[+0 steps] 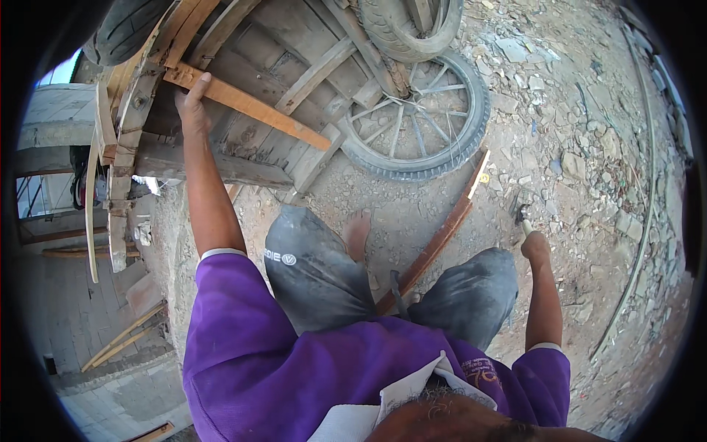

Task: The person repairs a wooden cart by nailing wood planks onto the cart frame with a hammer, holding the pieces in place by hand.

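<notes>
My left hand [193, 109] grips an orange-brown wooden plank [254, 107] near its left end, the thumb lying on top. That plank slants down to the right across a curved, weathered wooden frame [317, 74]. Out to the right, my right hand [536, 248] is closed round the pale handle of a hammer [526, 226]. The hammer's small dark head hangs over the rubble and is hard to make out against it. A reddish-brown wooden strip [442, 239] lies slantwise between my knees, its far end paler.
A spoked wheel with a tyre [479, 121] lies beyond my knees, with another tyre [390, 40] above it. A third tyre [121, 33] is at the upper left. Broken stones [574, 166] cover the ground at right, where a long thin rod [652, 177] runs.
</notes>
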{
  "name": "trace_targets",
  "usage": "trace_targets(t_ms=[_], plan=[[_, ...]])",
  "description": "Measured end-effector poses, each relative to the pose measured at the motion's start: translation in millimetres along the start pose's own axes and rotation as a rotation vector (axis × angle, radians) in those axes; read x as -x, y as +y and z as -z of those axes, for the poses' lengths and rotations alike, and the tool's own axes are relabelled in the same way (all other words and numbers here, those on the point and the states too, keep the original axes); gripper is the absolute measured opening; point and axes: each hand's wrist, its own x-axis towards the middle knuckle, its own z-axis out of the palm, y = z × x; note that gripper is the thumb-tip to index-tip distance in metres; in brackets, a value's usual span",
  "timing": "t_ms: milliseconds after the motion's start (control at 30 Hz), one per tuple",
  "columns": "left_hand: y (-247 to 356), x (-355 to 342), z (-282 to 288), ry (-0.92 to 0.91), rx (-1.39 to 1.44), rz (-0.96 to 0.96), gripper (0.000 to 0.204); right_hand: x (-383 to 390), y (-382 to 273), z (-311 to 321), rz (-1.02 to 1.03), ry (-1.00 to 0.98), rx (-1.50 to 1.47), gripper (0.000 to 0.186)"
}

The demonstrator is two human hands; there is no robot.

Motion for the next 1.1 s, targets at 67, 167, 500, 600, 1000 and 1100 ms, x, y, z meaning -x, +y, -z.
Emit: trace_targets(t_ms=[67,167,500,600,1000,1100], plan=[[1.3,1.1,-2.8,0.015,0.006,-0.009,0.065,-6.8,1.7,4.7,0.070,0.021,0.114,0.023],[6.9,1.7,3.5,0.026,-0.073,0.052,0.074,-0.2,-9.7,15.2,0.108,0.050,0.146,0.022],[39.5,3.4,4.3,-0.106,-0.227,0.112,0.064,-15.9,-8.7,4.5,0.077,0.056,0.172,0.024],[45.9,2.3,7.1,-0.191,-0.253,0.224,0.063,-12.4,-5.5,5.4,0.066,0.048,0.116,0.027],[36.3,-23.7,31.5,-0.244,-0.396,0.511,0.101,-7.9,-19.3,11.4,0.101,0.070,0.174,0.027],[63.1,-0.2,-20.3,-0.273,-0.410,0.522,0.101,5.6,6.7,4.4,0.047,0.107,0.145,0.026]])
